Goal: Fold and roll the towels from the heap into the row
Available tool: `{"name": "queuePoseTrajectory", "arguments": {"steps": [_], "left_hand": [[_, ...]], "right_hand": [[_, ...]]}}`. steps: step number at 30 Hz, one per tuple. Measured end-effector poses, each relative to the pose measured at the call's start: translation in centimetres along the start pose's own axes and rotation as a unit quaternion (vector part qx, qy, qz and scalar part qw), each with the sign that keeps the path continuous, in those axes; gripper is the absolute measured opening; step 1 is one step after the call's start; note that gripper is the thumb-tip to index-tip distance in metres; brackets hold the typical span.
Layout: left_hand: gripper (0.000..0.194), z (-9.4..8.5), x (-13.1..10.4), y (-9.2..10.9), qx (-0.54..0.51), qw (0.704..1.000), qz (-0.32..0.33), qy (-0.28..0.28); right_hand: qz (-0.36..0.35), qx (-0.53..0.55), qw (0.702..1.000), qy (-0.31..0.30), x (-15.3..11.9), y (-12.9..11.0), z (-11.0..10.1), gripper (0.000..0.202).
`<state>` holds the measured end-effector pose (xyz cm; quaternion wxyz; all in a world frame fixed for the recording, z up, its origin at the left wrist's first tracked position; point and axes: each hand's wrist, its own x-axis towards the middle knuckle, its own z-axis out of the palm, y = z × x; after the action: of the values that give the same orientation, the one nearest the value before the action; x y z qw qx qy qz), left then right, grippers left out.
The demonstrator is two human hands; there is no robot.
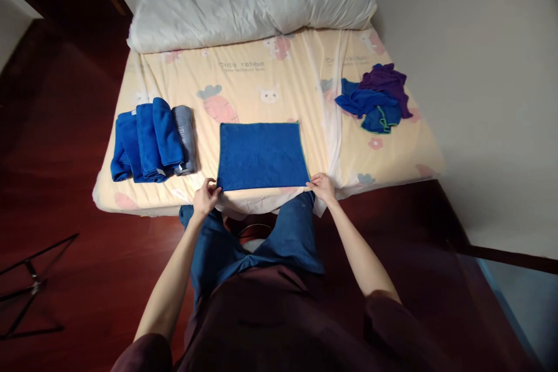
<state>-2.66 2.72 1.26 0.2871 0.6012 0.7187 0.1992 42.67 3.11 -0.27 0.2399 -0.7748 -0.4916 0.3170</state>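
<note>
left hand [206, 197], right hand [322, 188]: thumb and fingertips closed, each pinching a near corner of blue cloth [261, 156]. cloth flat on bed [279, 111], stretching away from fingers, long axis left-right, hands equally near. beyond: rolled towels [150, 139] left, crumpled cloths [375, 99] right.

flat cloth [264, 154] is solid blue with thin green edging. towels [148, 139] are plain blue, next one's a grey towel [186, 142]. crumpled pile [372, 102] mixes blue and purple, bit of green trim. bedsheet [281, 109]'s pale yellow, printed with pink carrots, white bunny faces, "cute rabbit" lettering.
</note>
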Motion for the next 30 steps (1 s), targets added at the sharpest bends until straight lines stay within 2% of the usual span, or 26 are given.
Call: {"name": "queuePoseTrajectory", "arguments": {"steps": [2,4,6,8,10,12,15,18,21,24,27,30], "left_hand": [[0.031,0.2,-0.1,0.1,0.042,0.999,0.022,0.015],[0.031,0.3,-0.2,0.3,0.093,0.992,0.071,0.052],[0.032,0.3,-0.1,0.4,0.123,0.979,0.143,0.075],[0.033,0.2,0.1,0.3,0.12,0.967,0.219,0.053],[0.033,0.2,0.5,-0.1,0.1,0.955,0.28,0.007],[0.031,0.4,1.0,-0.6,0.083,0.948,0.307,-0.022],[0.039,0.8,1.6,-1.4,0.074,0.948,0.308,-0.033],[0.05,1.3,1.9,-1.6,0.072,0.953,0.294,-0.02],[0.051,1.8,2.4,-1.7,0.033,0.96,0.277,0.016],[0.044,2.2,3.4,-1.8,-0.035,0.968,0.242,0.054],[0.035,2.7,4.4,-2.1,-0.091,0.972,0.206,0.07],[0.034,3.0,4.9,-2.5,-0.132,0.969,0.2,0.066]], "right_hand": [[-0.063,-0.05,0.996,0.034,-0.7,-0.3,0.0,0.014],[-0.154,-0.083,0.982,0.072,-1.4,-0.8,0.0,0.021],[-0.25,-0.093,0.962,0.066,-2.0,-1.1,-0.1,0.029],[-0.318,-0.101,0.942,0.027,-2.3,-1.2,-0.1,0.034],[-0.35,-0.115,0.929,0.0,-2.3,-1.0,-0.1,0.036],[-0.359,-0.126,0.925,-0.008,-2.1,-0.7,0.1,0.039],[-0.365,-0.134,0.921,-0.014,-1.6,-0.2,0.6,0.044],[-0.36,-0.134,0.923,0.002,-1.3,0.2,1.1,0.048],[-0.34,-0.11,0.934,0.032,-0.8,0.7,1.6,0.055],[-0.306,-0.035,0.95,0.05,0.0,1.1,2.4,0.054],[-0.246,0.098,0.962,0.067,1.0,1.5,3.2,0.043],[-0.212,0.198,0.957,0.026,1.8,1.8,3.5,0.038]]}}
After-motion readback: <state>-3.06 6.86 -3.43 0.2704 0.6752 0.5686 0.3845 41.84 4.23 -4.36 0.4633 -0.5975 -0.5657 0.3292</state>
